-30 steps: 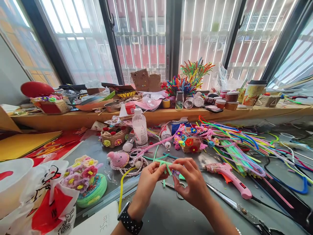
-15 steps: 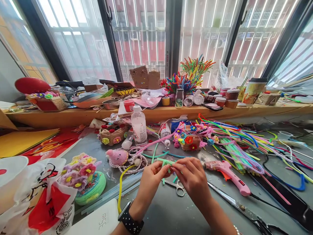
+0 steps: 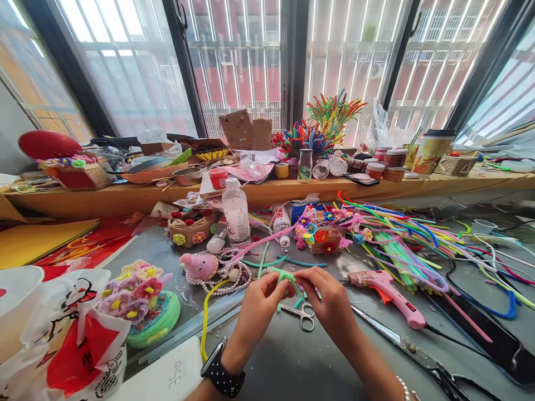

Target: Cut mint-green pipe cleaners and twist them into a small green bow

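Note:
Light green pipe cleaners (image 3: 286, 275), bent and wound together, are held between my two hands over the grey table. My left hand (image 3: 264, 298) pinches them from the left, thumb against fingers, and one green end hangs below the thumb. My right hand (image 3: 324, 292) closes its fingertips on the right side of the same pipe cleaners. Just below the fingers lie small silver scissors (image 3: 301, 317), their blades partly hidden by my left hand. To the right of my right hand rests a pink glue gun (image 3: 388, 292).
Large scissors (image 3: 412, 348) lie at right near a heap of coloured pipe cleaners (image 3: 401, 245). A clear bottle (image 3: 236, 214), a pink crocheted figure (image 3: 199, 265) and flower baskets (image 3: 326, 239) stand behind my hands. At left are a fuzzy flower pot (image 3: 154, 320), a white box (image 3: 167, 370) and a plastic bag (image 3: 79, 340).
My right fingers have shifted slightly on the pipe cleaners, and a green strand now slants down between the hands. The view has moved a little. Both hands keep their hold.

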Demonstrator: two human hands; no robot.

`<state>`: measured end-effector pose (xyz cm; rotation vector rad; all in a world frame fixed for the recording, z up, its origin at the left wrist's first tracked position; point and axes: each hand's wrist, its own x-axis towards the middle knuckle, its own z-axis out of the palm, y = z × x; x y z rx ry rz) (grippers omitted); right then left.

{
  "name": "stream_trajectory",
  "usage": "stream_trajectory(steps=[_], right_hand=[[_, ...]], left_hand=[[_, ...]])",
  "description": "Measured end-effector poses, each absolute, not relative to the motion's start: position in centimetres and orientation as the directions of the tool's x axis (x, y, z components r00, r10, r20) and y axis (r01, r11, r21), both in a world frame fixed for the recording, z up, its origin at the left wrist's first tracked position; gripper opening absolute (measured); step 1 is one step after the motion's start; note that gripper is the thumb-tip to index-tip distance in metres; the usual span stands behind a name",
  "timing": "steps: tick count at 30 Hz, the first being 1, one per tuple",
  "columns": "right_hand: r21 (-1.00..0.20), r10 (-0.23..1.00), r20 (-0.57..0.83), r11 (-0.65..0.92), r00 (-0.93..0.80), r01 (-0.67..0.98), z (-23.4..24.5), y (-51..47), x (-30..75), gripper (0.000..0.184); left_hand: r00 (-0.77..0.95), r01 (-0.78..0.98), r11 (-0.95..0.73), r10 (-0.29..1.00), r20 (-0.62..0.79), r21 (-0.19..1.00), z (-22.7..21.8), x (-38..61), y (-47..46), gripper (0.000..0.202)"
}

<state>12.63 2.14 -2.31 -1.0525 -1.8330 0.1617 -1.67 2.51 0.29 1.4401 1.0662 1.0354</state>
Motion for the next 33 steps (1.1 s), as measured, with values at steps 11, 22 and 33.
stream_trajectory(steps=[11, 22, 33], right_hand=[[-0.301, 0.628, 0.718, 0.668, -0.299, 0.681, -2.43, 2.18, 12.87, 0.019], [-0.073, 0.495, 0.787, 0.669, -0.369, 0.740, -2.09, 1.81, 13.08, 0.016], [-0.362, 0.599, 0.772, 0.689, -0.211, 0.628, -2.41, 1.92, 13.16, 0.015]], left_hand=[[0.286, -0.051, 0.147, 0.950, -0.127, 0.988, 0.49, -2.07, 2.71, 0.021], [0.329, -0.116, 0.342, 0.899, -0.289, 0.932, 0.32, -2.05, 2.61, 0.026], [0.371, 0.086, -0.023, 0.929, -0.011, 0.996, 0.70, -2.13, 2.53, 0.026]])
